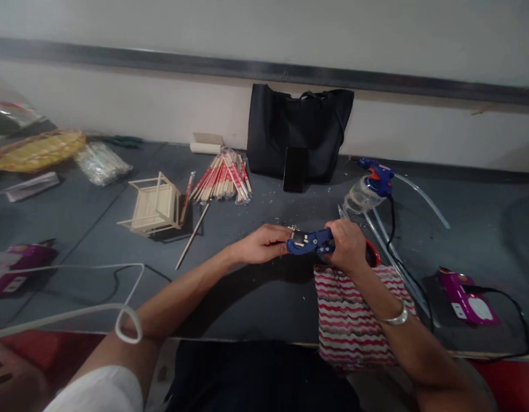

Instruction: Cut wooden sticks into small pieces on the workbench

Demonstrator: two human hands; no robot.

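My right hand (347, 246) is wrapped round the handles of a blue pipe cutter (307, 245), whose jaws point left. Close against those jaws, my left hand (268, 243) is pinched; whatever its fingertips hold is too small or hidden to make out. Small pale bits show at the jaws. To the left lie a loose chopstick (193, 237) and a small frame built of wooden sticks (156, 207). Behind them is a pile of chopsticks in red-and-clear wrappers (223, 178).
A black bag (298, 131) with a phone (295, 169) leaning on it stands by the wall. On the right are a blue glue gun (378, 178), clear glue sticks (386, 243), a striped cloth (354, 320) and a purple power strip (468, 297). A white cable (75, 315) crosses the left.
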